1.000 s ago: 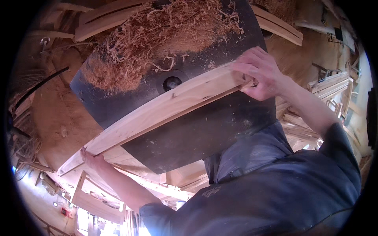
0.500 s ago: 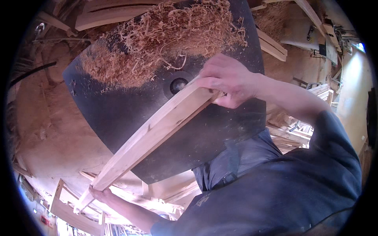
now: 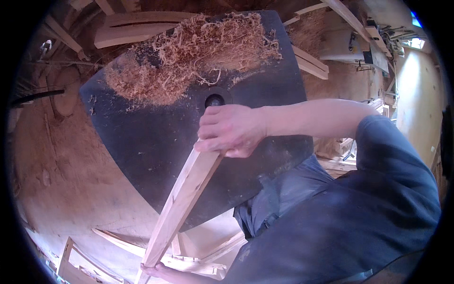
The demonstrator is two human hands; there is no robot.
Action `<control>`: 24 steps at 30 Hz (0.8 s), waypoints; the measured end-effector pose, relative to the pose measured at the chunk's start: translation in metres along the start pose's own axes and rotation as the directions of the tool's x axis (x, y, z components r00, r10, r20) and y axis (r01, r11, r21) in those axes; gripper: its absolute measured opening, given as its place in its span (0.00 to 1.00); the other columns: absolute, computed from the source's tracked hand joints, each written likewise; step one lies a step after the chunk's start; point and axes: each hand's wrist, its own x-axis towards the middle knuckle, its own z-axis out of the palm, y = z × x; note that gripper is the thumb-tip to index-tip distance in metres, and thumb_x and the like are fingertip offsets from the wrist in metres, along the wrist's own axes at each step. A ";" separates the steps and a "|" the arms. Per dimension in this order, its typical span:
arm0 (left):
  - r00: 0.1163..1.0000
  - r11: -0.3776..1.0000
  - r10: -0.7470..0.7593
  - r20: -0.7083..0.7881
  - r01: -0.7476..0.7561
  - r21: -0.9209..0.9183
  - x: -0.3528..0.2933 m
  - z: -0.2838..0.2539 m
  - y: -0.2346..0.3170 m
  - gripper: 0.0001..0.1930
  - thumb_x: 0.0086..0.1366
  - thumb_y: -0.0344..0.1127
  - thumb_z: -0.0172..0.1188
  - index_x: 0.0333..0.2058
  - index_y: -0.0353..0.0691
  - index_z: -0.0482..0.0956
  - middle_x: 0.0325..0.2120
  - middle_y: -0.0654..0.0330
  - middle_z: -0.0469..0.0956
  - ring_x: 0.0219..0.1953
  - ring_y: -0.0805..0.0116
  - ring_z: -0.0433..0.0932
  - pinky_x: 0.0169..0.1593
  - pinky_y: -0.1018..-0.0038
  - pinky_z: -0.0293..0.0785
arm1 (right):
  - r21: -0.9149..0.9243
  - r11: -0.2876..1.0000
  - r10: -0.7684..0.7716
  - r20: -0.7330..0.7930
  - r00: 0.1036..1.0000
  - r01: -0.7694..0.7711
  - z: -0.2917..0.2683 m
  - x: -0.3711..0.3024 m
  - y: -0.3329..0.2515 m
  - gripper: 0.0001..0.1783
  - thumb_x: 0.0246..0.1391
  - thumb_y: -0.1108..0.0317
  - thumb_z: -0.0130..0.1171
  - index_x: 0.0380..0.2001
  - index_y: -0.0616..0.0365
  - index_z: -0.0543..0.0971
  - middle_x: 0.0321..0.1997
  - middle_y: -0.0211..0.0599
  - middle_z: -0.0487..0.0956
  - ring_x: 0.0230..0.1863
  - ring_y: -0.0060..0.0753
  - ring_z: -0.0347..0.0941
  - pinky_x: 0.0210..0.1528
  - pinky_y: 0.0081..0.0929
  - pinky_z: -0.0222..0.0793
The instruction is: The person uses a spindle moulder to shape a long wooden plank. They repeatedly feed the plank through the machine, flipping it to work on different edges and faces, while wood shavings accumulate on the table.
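Now your right hand [image 3: 231, 130] is clamping upper end of curved wooden slat [image 3: 182, 203] over dark table [image 3: 142, 142]; your left hand [image 3: 158, 270] is gripping lower end at 7 o'clock. Shavings [image 3: 189, 52] are lying at 12 o'clock.

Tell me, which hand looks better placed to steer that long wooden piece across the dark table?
Probably the right hand: it grips the upper end of the wooden piece right over the dark table, beside the round hole. The left hand only supports the far lower end, off the table.
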 end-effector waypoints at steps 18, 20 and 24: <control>0.948 0.834 -0.121 0.296 0.258 -0.487 -0.114 -0.114 -0.183 0.38 0.63 0.56 0.52 0.61 0.27 0.65 0.54 0.40 0.73 0.56 0.43 0.73 0.60 0.45 0.71 | -0.466 0.850 0.315 0.071 0.946 -0.248 -0.023 -0.160 -0.117 0.52 0.28 0.65 0.76 0.64 0.53 0.69 0.69 0.53 0.61 0.72 0.60 0.53 0.73 0.60 0.45; 0.921 0.781 -0.101 0.375 0.307 -0.544 -0.137 -0.115 -0.202 0.39 0.63 0.56 0.52 0.61 0.27 0.65 0.54 0.41 0.73 0.56 0.43 0.73 0.60 0.45 0.70 | -0.550 0.779 0.350 -0.018 0.936 -0.302 -0.021 -0.198 -0.126 0.55 0.28 0.63 0.75 0.66 0.52 0.66 0.69 0.52 0.60 0.72 0.60 0.50 0.74 0.60 0.42; 0.876 0.720 0.006 0.483 0.331 -0.610 -0.170 -0.137 -0.221 0.39 0.63 0.58 0.51 0.61 0.27 0.66 0.53 0.41 0.73 0.57 0.45 0.73 0.62 0.47 0.69 | -0.631 0.673 0.305 -0.237 0.922 -0.385 -0.004 -0.281 -0.151 0.57 0.31 0.60 0.74 0.70 0.49 0.61 0.66 0.48 0.60 0.71 0.56 0.49 0.75 0.59 0.38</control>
